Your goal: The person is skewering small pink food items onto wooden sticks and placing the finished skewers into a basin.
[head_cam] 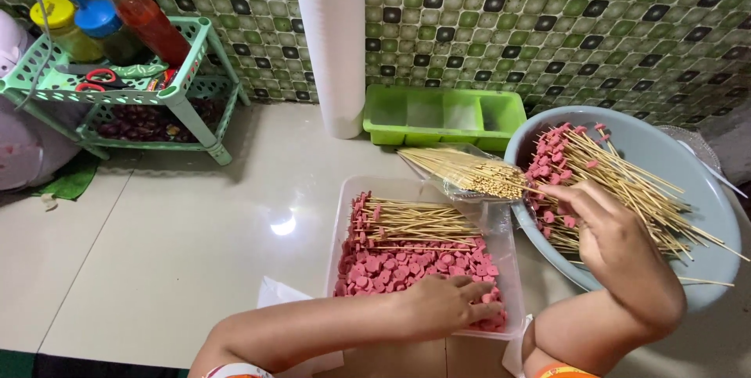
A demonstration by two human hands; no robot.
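A clear plastic tray (343, 214) on the floor holds many pink sausage slices and a row of skewered ones at its far end. My left hand (450, 304) rests palm down on the slices at the tray's near right corner, fingers spread. My right hand (598, 218) reaches over the rim of a grey-blue basin (704, 190) full of finished skewers, its fingertips pinched at a skewer's end by the pink pieces. A clear bag of bare bamboo skewers (469, 171) lies between tray and basin.
A green divided box (442, 116) and a tall white roll (332, 42) stand against the green tiled wall. At the far left, a green plastic rack (117, 89) carries bottles, jars and scissors. White paper (278, 293) lies by my left arm.
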